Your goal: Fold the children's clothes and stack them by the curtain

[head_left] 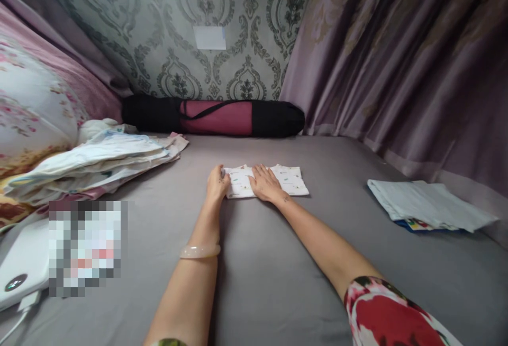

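Observation:
A white cloth with small printed figures (291,181) lies folded into a flat rectangle on the grey sheet. At its left edge is my left hand (218,182), its fingers curled round the cloth's edge with the thumb on top. My right hand (265,182) lies flat on the middle of the cloth, palm down and fingers stretched out. Part of the cloth is hidden under it.
A pile of folded clothes (107,158) lies on the left, near a white power bank (26,261) with a cable. A black and maroon roll bag (216,117) rests against the wall. Folded light cloth (428,203) lies on the right.

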`<state>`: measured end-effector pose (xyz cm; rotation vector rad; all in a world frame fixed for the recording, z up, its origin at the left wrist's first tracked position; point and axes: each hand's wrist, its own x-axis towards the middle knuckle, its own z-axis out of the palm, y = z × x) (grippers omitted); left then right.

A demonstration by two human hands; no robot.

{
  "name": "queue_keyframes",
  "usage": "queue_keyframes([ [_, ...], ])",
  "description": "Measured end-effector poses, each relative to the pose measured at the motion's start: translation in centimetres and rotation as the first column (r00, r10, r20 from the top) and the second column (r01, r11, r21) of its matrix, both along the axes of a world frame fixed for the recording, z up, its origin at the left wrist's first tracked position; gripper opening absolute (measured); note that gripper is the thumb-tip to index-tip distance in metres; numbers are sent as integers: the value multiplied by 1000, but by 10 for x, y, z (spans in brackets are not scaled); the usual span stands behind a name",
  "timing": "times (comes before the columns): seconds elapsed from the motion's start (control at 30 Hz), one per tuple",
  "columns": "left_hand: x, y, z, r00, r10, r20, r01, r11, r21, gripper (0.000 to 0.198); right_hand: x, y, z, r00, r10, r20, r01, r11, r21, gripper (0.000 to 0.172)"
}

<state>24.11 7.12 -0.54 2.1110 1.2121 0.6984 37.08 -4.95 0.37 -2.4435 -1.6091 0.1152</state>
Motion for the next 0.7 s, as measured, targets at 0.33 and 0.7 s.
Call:
queue_keyframes([
  [0.33,2,3,0,998,41,41,-42,999,10,43,-16,15,12,999,47,-28,-47,999,-15,62],
  [0.7,2,14,-5,970,121,213,-101,990,-100,39,-28,26,11,998,47,-30,-48,997,-61,62],
])
